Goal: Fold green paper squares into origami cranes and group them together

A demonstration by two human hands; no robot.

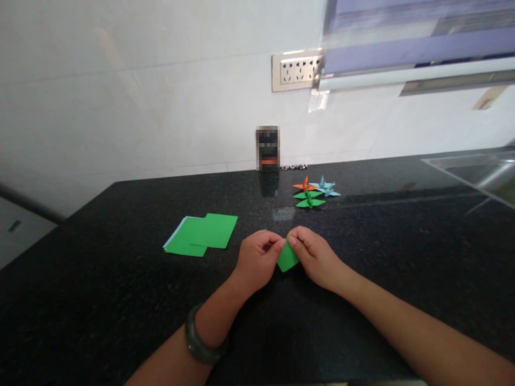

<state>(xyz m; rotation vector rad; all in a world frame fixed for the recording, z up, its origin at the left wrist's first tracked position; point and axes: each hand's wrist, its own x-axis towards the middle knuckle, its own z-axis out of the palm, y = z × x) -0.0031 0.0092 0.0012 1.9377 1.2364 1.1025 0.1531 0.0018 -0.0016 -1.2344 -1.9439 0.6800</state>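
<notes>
A small folded piece of green paper [287, 260] is held just above the black countertop. My left hand [260, 258] pinches its upper left edge between thumb and forefinger. On the other side, my right hand [314, 256] grips the upper right part, its thumb pressed on top. Both sets of fingertips nearly meet at the paper's top, which they hide. Left of my hands lie green paper sheets [193, 236], overlapping, with a pale blue edge showing beneath. Beyond my right hand stand several folded paper cranes: green [309, 202], orange [306, 185] and light blue [328, 190].
A blurred-out dark object [268, 148] stands against the white wall, a beaded string [294, 167] beside it. Wall sockets [298, 71] sit above. A metal sink [483, 166] is set into the countertop [120, 300] at the far right.
</notes>
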